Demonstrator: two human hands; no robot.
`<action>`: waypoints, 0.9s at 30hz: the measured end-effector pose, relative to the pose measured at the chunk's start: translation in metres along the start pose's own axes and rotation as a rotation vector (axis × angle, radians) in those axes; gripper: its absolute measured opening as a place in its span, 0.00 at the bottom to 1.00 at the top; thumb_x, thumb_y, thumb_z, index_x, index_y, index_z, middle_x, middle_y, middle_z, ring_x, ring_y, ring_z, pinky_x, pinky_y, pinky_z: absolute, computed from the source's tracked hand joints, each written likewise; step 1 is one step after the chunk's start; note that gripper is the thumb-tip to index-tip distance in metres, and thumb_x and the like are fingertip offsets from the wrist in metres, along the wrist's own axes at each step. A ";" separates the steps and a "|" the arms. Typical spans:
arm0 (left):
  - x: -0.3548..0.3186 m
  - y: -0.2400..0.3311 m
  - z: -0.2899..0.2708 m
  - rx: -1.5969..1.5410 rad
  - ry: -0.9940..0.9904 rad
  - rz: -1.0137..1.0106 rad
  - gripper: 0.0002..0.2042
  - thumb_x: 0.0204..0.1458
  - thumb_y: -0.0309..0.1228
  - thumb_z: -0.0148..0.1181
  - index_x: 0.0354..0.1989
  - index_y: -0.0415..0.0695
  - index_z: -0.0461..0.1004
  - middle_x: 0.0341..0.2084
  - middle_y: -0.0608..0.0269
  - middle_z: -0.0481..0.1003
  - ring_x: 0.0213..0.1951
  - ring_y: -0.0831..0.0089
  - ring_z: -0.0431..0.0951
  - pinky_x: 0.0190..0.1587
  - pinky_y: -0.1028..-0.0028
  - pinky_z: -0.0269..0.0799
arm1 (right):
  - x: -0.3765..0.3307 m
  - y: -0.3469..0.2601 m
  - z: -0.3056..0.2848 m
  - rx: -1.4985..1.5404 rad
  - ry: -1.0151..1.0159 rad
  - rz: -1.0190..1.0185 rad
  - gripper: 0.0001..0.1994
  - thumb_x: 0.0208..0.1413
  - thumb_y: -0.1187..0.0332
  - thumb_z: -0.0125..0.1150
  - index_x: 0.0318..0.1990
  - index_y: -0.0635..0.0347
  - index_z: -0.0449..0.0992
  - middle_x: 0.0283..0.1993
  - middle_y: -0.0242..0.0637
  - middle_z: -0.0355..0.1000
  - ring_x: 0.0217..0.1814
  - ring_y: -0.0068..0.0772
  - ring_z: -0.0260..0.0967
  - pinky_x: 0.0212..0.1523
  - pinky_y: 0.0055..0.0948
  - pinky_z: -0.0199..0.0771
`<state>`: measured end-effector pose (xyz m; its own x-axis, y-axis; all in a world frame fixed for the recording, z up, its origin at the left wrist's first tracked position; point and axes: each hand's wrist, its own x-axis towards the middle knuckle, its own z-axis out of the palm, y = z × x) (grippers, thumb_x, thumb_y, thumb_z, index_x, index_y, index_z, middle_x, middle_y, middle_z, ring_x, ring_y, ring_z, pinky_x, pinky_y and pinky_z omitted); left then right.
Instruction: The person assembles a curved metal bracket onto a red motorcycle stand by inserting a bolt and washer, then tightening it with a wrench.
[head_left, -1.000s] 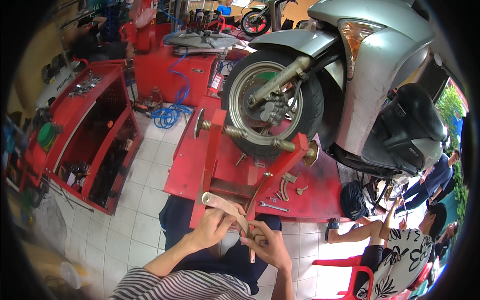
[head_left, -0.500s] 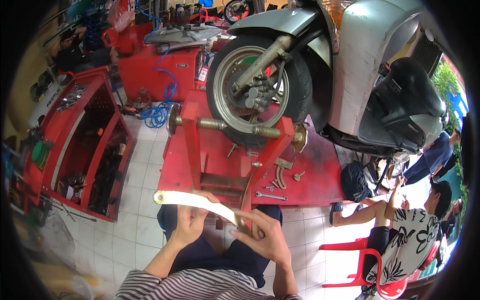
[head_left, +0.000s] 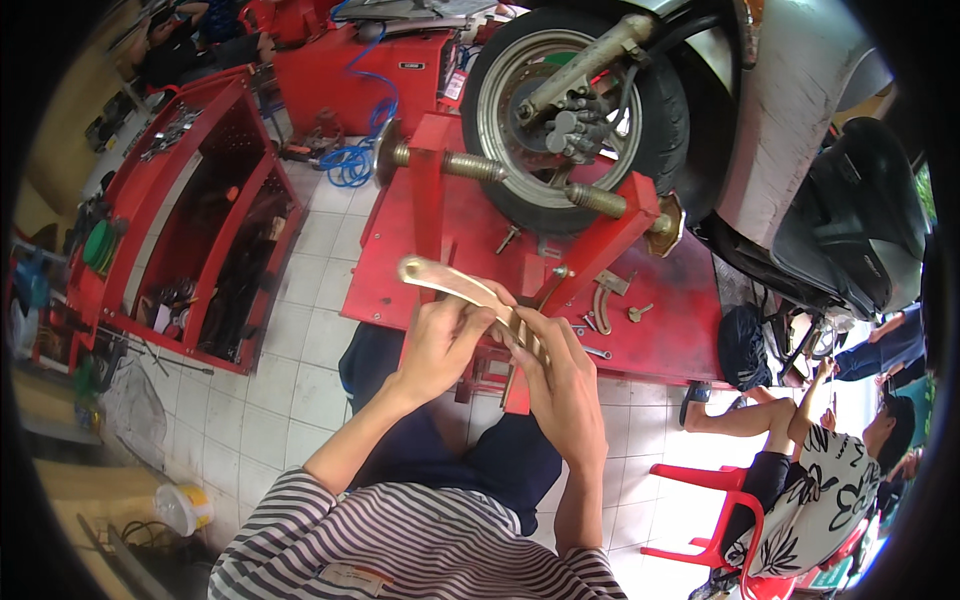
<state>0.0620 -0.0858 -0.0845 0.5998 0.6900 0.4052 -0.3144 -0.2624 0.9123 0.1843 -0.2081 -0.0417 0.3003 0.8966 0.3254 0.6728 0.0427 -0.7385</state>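
Observation:
A curved, flat metal strip (head_left: 450,281), pale gold and shiny with a rounded end that has a hole, slants across in front of me. My left hand (head_left: 440,345) is closed on its middle, thumb and fingers pinching it. My right hand (head_left: 562,385) grips the strip's lower right part, the fingers bent over it and hiding that end. Both hands are just in front of a red wheel clamp (head_left: 432,190) on a red platform (head_left: 385,262). In the clamp's far side stands the front wheel (head_left: 480,120) of a silver scooter (head_left: 775,130).
A wrench (head_left: 598,352), a curved metal piece (head_left: 602,308) and small bolts lie on the platform. At left stands a red tool cart (head_left: 205,300); behind it a blue hose (head_left: 348,165) is coiled on tiles. A person (head_left: 805,490) sits on a red chair (head_left: 735,515) at right.
My view has tilted down and shifted left. Both hands have raised the strip toward the clamp, and it now slopes more steeply down to the right.

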 end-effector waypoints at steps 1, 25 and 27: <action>0.001 0.004 -0.003 0.054 -0.017 -0.015 0.11 0.66 0.31 0.50 0.48 0.34 0.72 0.34 0.56 0.78 0.36 0.70 0.80 0.40 0.71 0.76 | 0.001 0.003 0.005 0.007 -0.001 -0.045 0.19 0.60 0.75 0.58 0.59 0.59 0.68 0.43 0.45 0.69 0.36 0.48 0.73 0.37 0.39 0.74; -0.040 -0.051 -0.014 -0.310 -0.034 -0.334 0.16 0.68 0.43 0.47 0.48 0.41 0.67 0.33 0.63 0.76 0.35 0.75 0.79 0.35 0.75 0.74 | -0.051 0.042 0.071 0.825 -0.275 0.235 0.28 0.67 0.72 0.52 0.70 0.63 0.49 0.46 0.43 0.64 0.35 0.27 0.69 0.39 0.28 0.75; -0.039 -0.049 -0.006 -0.341 0.000 -0.339 0.16 0.68 0.44 0.45 0.43 0.42 0.64 0.28 0.66 0.69 0.31 0.73 0.77 0.30 0.74 0.71 | -0.061 0.057 0.063 0.625 -0.295 0.176 0.24 0.67 0.69 0.53 0.67 0.67 0.58 0.50 0.46 0.69 0.45 0.31 0.75 0.48 0.31 0.76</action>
<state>0.0493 -0.0957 -0.1458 0.7103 0.6984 0.0878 -0.3244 0.2141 0.9214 0.1614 -0.2328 -0.1408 0.1140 0.9915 0.0620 0.0906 0.0517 -0.9945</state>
